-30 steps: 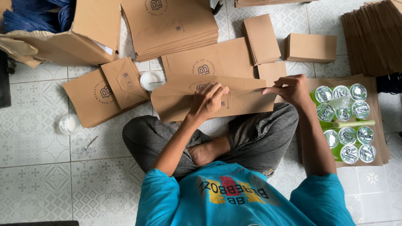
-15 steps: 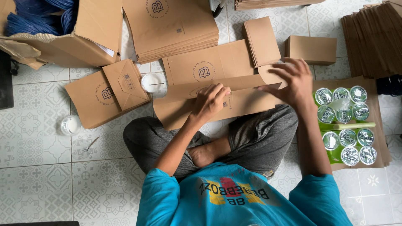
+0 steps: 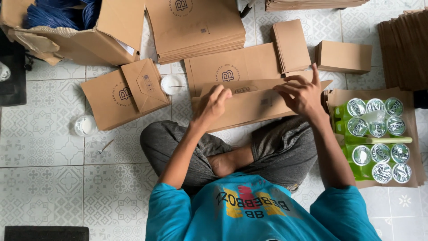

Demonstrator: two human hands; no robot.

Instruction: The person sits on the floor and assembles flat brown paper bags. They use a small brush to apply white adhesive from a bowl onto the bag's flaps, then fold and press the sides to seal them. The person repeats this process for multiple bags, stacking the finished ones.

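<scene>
Across my lap, both hands, left (image 3: pixel 213 105) and right (image 3: pixel 303 95), press flat on the light, creasable paper bag (image 3: pixel 249 107); edges at three and nine o'clock suit gripping.

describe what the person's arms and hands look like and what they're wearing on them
Both arms are bare from above the elbow down. The left hand and right hand wear no gloves; no rings or watch are visible. Short sleeves of a turquoise T-shirt cover the upper arms.
</scene>
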